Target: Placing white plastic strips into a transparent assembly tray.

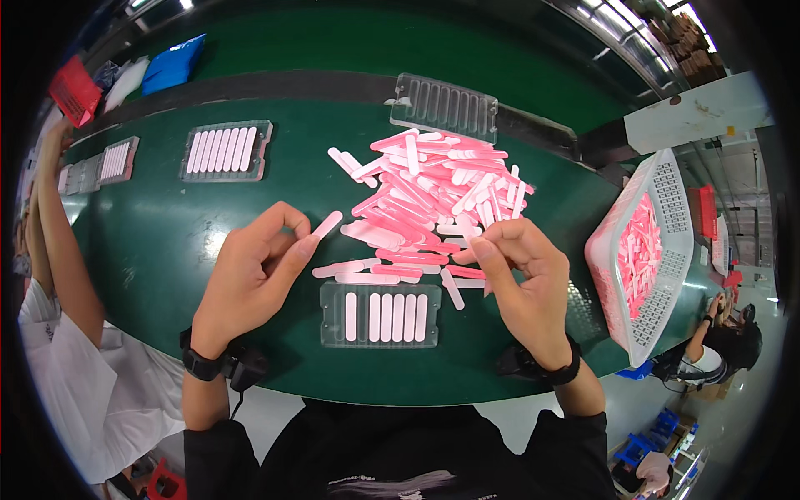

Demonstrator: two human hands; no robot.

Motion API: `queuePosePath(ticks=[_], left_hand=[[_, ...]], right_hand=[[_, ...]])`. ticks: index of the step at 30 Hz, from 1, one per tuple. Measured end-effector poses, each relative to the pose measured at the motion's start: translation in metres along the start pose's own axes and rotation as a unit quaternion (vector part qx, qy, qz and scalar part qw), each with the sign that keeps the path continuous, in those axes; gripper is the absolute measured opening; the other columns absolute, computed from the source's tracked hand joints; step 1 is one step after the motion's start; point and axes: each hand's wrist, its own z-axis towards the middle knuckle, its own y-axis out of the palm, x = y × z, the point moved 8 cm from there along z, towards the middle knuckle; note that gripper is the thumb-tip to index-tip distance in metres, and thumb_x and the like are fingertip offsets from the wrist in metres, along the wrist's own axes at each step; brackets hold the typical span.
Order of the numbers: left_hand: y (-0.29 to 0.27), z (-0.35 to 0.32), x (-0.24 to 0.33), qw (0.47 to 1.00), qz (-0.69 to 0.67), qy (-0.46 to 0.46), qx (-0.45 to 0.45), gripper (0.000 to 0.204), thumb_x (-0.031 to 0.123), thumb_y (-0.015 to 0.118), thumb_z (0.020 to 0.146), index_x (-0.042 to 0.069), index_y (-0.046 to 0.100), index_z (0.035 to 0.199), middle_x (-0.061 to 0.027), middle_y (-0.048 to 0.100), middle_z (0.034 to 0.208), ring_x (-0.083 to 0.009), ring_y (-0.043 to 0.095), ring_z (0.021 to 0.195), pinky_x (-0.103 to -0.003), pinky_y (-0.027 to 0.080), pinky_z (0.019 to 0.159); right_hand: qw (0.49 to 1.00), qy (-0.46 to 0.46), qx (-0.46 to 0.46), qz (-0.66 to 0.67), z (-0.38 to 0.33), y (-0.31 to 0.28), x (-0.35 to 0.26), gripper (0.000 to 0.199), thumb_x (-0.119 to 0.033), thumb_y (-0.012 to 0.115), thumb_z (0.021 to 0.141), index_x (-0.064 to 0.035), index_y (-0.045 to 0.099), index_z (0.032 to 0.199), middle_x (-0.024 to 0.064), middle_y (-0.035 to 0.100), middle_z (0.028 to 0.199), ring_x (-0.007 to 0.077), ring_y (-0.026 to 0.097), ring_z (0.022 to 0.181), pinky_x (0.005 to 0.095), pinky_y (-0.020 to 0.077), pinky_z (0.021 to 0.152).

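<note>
Green surface fills most of the view, (133, 225) bending with the lens. Co-worker in white (87, 383) at left edge. White perforated basket (677, 250) at right, loaded with more pink pieces. Loose pile of pink and white strips (425, 187) mid-surface, overlapping at all angles, just beyond the near tray. Left hand (250, 279) sits left of the pile, thumb and index pinched on one end of a single strip, other fingers curled. Right hand (527, 279) is at the pile's lower right edge, thumb and index almost together; cannot tell whether a pale piece at the tips is gripped or just lies behind. Near tray (333, 321), clear and slotted, lies between the wrists: six pieces in it, one lone at left, a gap, then five side by side. Filled tray (264, 150) upper left, seven in a row; bare slotted tray (447, 108) touches the pile's far side. Held strip (330, 223) is flat, round-ended, pale, tilted up to the right, clear of the surface. Likely very light, fairly stiff, bendable if forced; faces may slide on each other. Best hold: long edges near one end.
</note>
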Motion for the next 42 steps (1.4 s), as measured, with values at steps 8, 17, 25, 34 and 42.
queuePosePath(ticks=[8,17,25,34,42], left_hand=[[-0.007,-0.012,0.0,0.986,-0.069,-0.058,-0.141,0.006,0.005,0.074,0.098,-0.001,0.073,0.099,-0.0025,0.073,0.081,-0.005,0.052,0.059,-0.023,0.043,0.057],[0.017,-0.011,0.036,0.982,0.176,0.052,-0.04,0.011,0.013,0.078,0.091,0.007,0.073,0.098,-0.0059,0.065,0.069,-0.0246,0.063,0.059,-0.035,0.047,0.055],[0.042,-0.066,0.047,0.906,0.374,0.185,-0.069,0.041,0.035,0.082,0.089,0.011,0.077,0.122,0.0018,0.049,0.059,-0.0166,0.054,0.048,-0.031,0.043,0.047],[0.049,-0.088,0.058,0.835,0.469,0.288,-0.021,0.032,0.032,0.081,0.092,0.009,0.08,0.115,0.0061,0.039,0.059,-0.008,0.042,0.044,-0.026,0.034,0.045],[0.034,-0.07,0.017,0.948,0.298,0.095,-0.065,0.085,0.048,0.088,0.081,0.008,0.057,0.149,-0.0022,0.053,0.056,-0.0218,0.055,0.044,-0.033,0.042,0.046]], right_hand=[[0.975,-0.071,-0.195,-0.076,0.003,0.041,-0.025,0.005,-0.011,0.079,0.093,-0.0071,0.079,0.096,0.0016,0.073,0.078,0.0095,0.059,0.06,0.0263,0.0437,0.054],[0.918,-0.281,-0.195,-0.199,-0.008,0.088,-0.038,0.026,-0.016,0.082,0.086,-0.0129,0.08,0.111,0.0018,0.066,0.082,0.0172,0.061,0.067,0.0328,0.0469,0.06],[0.835,-0.327,-0.274,-0.348,-0.049,0.09,-0.049,0.033,-0.029,0.082,0.084,-0.0077,0.072,0.106,0.0016,0.056,0.1,0.0192,0.059,0.092,0.0342,0.0499,0.075],[0.853,-0.293,-0.243,-0.358,-0.041,0.071,-0.053,0.075,-0.029,0.091,0.068,-0.0101,0.065,0.136,0.0075,0.062,0.124,0.0292,0.06,0.113,0.0448,0.0482,0.095],[0.87,-0.295,-0.235,-0.318,-0.034,0.07,-0.047,0.073,-0.027,0.093,0.064,-0.01,0.066,0.13,0.0067,0.065,0.12,0.0285,0.062,0.105,0.043,0.049,0.092]])
